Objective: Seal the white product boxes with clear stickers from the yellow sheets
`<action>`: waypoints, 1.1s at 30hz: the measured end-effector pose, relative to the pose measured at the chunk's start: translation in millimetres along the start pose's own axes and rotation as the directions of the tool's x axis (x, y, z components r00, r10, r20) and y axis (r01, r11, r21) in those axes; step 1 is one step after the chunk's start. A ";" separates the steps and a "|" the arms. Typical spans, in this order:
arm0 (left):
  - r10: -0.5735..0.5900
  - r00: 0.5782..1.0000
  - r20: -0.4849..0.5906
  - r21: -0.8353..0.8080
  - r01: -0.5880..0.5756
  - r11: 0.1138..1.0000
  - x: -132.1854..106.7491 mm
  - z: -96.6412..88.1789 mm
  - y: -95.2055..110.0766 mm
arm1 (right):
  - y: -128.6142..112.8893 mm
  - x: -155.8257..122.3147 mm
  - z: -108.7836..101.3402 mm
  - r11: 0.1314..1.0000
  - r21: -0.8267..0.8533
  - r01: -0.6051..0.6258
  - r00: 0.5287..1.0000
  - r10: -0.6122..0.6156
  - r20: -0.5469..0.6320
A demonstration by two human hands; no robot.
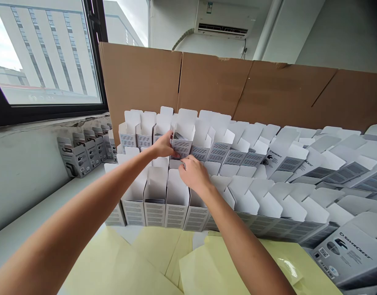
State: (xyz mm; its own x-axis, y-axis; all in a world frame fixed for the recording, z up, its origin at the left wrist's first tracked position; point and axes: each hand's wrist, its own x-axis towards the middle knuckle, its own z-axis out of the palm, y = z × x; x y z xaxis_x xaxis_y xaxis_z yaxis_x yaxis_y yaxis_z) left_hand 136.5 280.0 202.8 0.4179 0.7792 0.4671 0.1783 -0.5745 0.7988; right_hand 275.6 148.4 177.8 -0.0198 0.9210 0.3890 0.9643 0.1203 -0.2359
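Many small white product boxes with open top flaps stand in rows on the table. My left hand (pixel 164 146) grips the left side of one open box (pixel 182 141) in the back row, fingers wrapped round it. My right hand (pixel 193 174) reaches from below with fingers curled at the bottom of that same box, over the middle row. Whether anything small is pinched in the right fingers is hidden. The front row of boxes (pixel 163 200) stands just below my wrists.
A brown cardboard wall (pixel 225 86) stands behind the boxes. Closed grey boxes (pixel 80 153) line the window ledge at left. Pale yellow sheets (pixel 151 254) lie at the table's front. Toppled boxes (pixel 348 250) pile up on the right. A window is at upper left.
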 end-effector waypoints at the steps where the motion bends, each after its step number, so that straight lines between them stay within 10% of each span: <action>1: -0.019 1.000 0.012 -0.004 0.019 1.000 1.2 0.2 -1.0 | 0.1 0.0 -0.2 1.000 0.003 -0.002 1.000 0.002 0.001; 8: -0.117 0.991 0.065 0.018 0.116 0.993 -8.0 2.1 -5.7 | 0.0 -1.3 -0.2 1.000 0.013 -0.015 1.000 0.015 -0.008; 21: -0.141 0.966 -0.218 0.059 0.157 0.986 -33.8 3.8 18.2 | -9.1 -0.9 -0.8 0.993 -0.049 0.109 0.952 -0.119 -0.281; 33: -0.058 0.951 -0.304 0.011 0.064 0.998 -93.2 -67.2 12.8 | -37.7 16.6 -9.1 0.980 -0.190 -0.057 0.969 0.009 -0.245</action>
State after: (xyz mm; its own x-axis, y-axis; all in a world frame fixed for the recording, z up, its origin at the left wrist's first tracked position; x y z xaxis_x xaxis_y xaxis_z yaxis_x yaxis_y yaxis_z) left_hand 39.9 216.8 195.0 0.1161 0.8503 0.5134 0.2148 -0.5262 0.8228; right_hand 241.3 155.8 201.3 0.0545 0.8031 0.5933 0.9964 -0.0052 -0.0846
